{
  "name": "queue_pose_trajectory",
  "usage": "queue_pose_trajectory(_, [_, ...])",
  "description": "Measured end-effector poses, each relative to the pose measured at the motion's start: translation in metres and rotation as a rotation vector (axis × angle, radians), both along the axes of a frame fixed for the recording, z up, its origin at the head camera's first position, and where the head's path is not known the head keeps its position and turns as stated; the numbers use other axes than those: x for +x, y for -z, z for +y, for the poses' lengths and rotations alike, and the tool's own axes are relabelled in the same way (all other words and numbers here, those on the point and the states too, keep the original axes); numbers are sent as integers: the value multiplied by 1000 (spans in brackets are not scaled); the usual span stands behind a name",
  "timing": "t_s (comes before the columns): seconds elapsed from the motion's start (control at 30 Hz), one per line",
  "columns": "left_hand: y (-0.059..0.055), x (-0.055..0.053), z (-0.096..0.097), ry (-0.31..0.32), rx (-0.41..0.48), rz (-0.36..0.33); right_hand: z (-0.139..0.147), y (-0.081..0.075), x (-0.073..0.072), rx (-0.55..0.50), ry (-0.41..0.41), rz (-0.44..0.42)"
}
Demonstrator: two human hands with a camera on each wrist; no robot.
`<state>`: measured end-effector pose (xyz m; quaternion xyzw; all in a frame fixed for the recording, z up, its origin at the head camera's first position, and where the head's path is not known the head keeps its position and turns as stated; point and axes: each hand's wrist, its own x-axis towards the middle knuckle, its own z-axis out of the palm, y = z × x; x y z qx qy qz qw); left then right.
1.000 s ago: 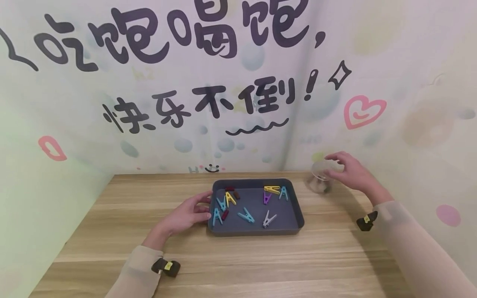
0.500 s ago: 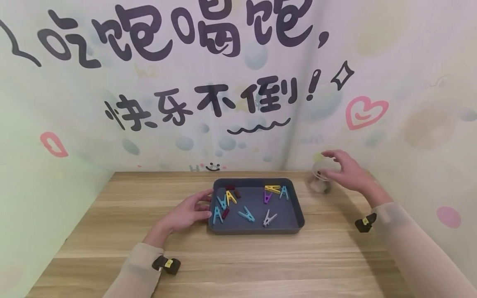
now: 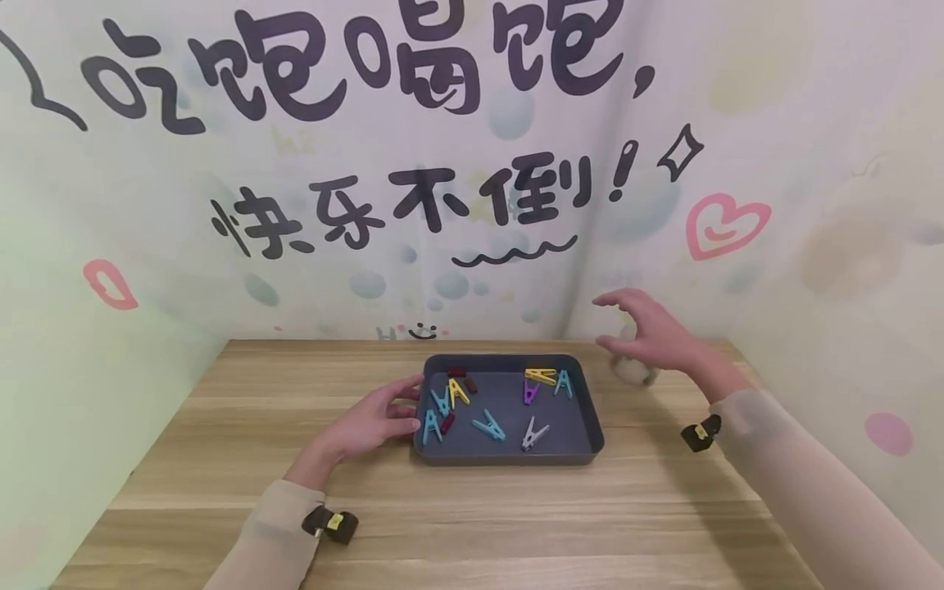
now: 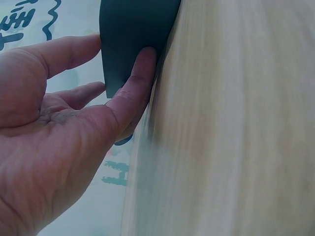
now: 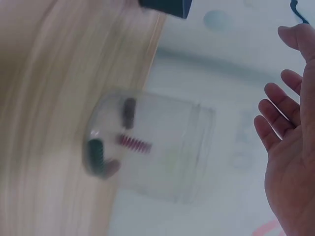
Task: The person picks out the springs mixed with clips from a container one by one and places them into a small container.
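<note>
Two bare hands of one person were stretched over the wooden bench [image 3: 516,524], well apart from each other. The left hand [image 3: 369,424] was at the left end of a dark grey tray [image 3: 509,460]; its fingers were spread, and the thumb and fingertips touched the outer wall. This tray lay flat near the back edge of the bench. Inside it I could count eight clothes pegs: four blue pegs [image 3: 490,425], two yellow pegs [image 3: 541,376], one purple peg [image 3: 531,392] and one pale grey peg [image 3: 535,433]. Beside the pegs at the left side were three small dark red or brown pieces [image 3: 447,423]. To the right of the tray, apart from it, a clear jar [image 5: 165,169] stood upright on the bench. Low in the jar were several small objects; I could recognise a green ridged piece [image 5: 96,157] and a red ridged piece [image 5: 134,143], but the rest was too blurred. The right hand [image 3: 652,332] hung in the air by the jar, its thumb and fingers wide apart with only air between them; from the head view it covered the upper part of the jar, while from the wrist a gap was visible. Both arms had pale sleeves [image 3: 804,475], and behind the bench was a light backdrop [image 3: 332,303] with black writing.
</note>
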<state>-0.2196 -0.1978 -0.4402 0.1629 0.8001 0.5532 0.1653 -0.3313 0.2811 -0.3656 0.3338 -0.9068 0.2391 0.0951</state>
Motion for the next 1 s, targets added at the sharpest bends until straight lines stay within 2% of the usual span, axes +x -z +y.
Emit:
queue_pose_trajectory(0.53, [4, -3, -2, 0, 6, -2, -69, -20, -6, 110, -155, -27])
queue_pose_trajectory(0.67, [4, -3, -2, 6, 6, -3, -88, -20, -9, 134, -187, -44])
queue_pose_trajectory(0.87, [4, -3, -2, 23, 25, 3, -116, -17, -13, 159, -254, -19])
queue_pose_trajectory(1.0, [4, -3, -2, 27, 33, 5, -132, -11, -15, 203, -254, -46])
